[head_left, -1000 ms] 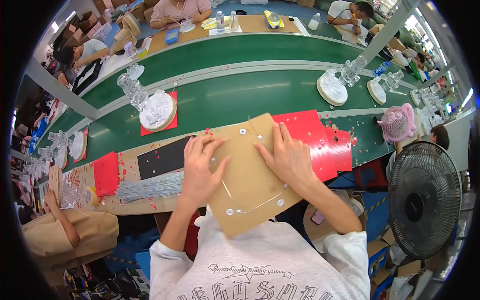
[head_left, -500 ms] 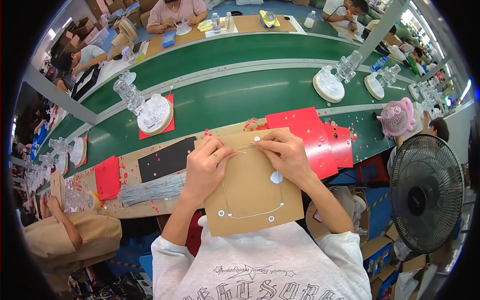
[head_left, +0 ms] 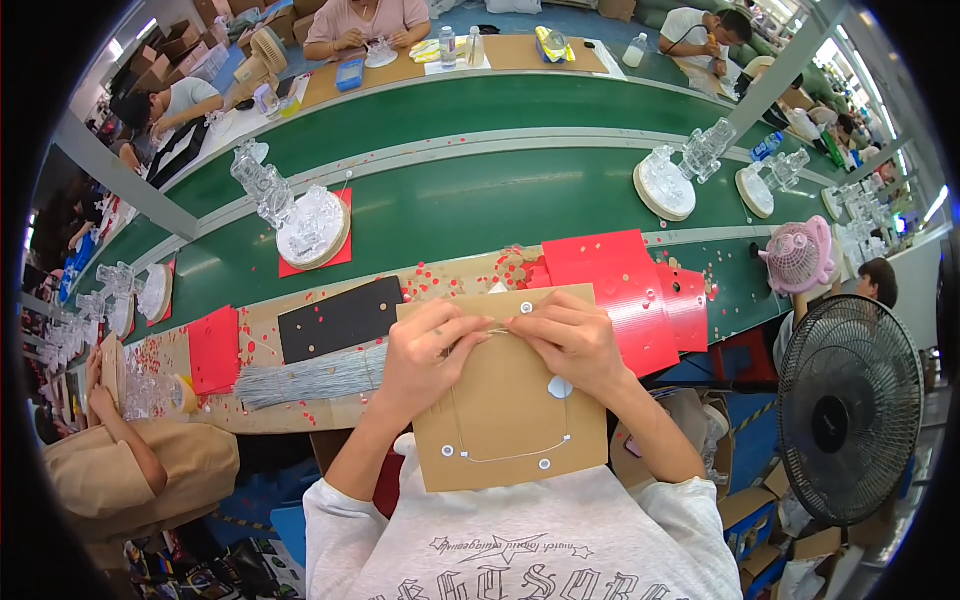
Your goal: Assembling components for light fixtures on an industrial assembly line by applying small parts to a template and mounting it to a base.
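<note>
Two bare hands meet over one tan cardboard panel, which sits right in front of the wearer's white shirt, its upper edge near the workbench. The left hand and the right hand both have thumb and fingers pinched together, grasping one thin strand near the panel's top. On the panel I count three round white discs, two little white clips joined by one curving pale cord, and one bluish-white patch just beside the right hand. To the left lie one bundle of grey wires, one black sheet and one red stack; to the right, several overlapping red sheets, too layered to count. On the nearer green belt, three round-based clear ornaments stand closest, one left, two right. Two fans, one pink, one black, stand at right.
</note>
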The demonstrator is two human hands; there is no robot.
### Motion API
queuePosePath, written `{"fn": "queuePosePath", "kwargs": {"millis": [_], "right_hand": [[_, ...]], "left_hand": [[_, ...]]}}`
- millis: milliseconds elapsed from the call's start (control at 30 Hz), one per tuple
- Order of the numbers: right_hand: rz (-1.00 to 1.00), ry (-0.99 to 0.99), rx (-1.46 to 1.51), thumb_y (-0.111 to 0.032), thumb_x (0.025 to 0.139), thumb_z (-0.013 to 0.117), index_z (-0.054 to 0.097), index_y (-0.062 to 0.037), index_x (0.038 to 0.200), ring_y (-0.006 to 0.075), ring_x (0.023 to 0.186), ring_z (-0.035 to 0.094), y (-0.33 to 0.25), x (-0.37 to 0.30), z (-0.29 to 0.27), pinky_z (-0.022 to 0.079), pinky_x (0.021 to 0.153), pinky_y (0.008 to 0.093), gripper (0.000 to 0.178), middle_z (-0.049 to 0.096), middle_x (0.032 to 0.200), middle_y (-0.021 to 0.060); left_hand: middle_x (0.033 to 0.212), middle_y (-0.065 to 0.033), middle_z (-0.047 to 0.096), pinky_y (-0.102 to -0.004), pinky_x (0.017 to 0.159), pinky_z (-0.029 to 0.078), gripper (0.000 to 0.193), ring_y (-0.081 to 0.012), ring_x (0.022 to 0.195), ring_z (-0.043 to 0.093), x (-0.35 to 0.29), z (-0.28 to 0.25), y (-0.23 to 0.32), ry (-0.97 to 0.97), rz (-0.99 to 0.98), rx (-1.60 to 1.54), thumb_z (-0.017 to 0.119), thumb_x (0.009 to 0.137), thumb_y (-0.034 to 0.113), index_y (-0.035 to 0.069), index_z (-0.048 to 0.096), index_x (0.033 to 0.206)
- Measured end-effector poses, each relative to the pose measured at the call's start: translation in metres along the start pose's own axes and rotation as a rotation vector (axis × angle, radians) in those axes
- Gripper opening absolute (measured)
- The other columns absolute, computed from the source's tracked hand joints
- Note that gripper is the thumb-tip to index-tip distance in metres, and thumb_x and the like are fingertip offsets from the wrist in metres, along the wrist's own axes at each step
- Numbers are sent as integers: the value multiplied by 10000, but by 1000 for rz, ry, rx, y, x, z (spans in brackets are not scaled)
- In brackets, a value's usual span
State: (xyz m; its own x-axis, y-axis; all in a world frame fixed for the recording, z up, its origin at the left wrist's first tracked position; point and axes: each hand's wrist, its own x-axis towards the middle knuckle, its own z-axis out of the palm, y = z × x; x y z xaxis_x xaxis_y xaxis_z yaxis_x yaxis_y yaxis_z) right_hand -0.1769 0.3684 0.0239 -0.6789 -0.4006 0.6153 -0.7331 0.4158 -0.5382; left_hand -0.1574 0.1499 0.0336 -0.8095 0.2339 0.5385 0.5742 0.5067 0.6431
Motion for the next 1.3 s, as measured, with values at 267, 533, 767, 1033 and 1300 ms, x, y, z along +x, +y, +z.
{"fn": "queuePosePath", "kwargs": {"millis": [267, 533, 767, 1033, 1300], "right_hand": [[-112, 2, -71, 14, 714, 801, 781, -56, 888, 205, 728, 662, -1, 1, -1, 561, 604, 308, 189, 712, 802, 54], [-245, -69, -200, -8, 701, 793, 737, -43, 893, 205, 724, 660, 2, 9, 3, 538, 561, 325, 202, 692, 836, 44], [-311, -156, -272, 72, 716, 718, 695, 11, 899, 263, 792, 672, 3, 12, -3, 557, 633, 357, 194, 670, 884, 90], [-191, -185, -126, 54, 715, 753, 702, -15, 873, 262, 732, 620, -1, 19, -1, 500, 619, 366, 180, 630, 817, 86], [17, -369, 84, 36, 710, 783, 729, 1, 858, 244, 695, 650, 19, 28, -18, 510, 610, 335, 161, 656, 820, 92]], "left_hand": [[680, -25, 542, -339, 540, 490, 147, -183, 660, 587, 3, 8, -3, -12, 125, 146, 796, 735, 18, 79, 761, 864], [763, -29, 625, -324, 614, 546, 117, -200, 776, 654, 8, 6, -10, -64, 226, 245, 772, 692, 21, 55, 726, 795], [848, -57, 596, -345, 712, 511, 107, -221, 902, 596, 30, -4, -2, -216, 596, 471, 626, 744, 133, 38, 673, 749], [809, -54, 648, -309, 742, 468, 182, -201, 858, 593, 30, -1, -14, -440, 695, 691, 623, 796, 210, 49, 705, 776], [655, -140, 668, -417, 549, 495, 188, -291, 624, 664, 28, 22, -21, -564, 551, 495, 604, 714, 173, 21, 643, 611]]}}
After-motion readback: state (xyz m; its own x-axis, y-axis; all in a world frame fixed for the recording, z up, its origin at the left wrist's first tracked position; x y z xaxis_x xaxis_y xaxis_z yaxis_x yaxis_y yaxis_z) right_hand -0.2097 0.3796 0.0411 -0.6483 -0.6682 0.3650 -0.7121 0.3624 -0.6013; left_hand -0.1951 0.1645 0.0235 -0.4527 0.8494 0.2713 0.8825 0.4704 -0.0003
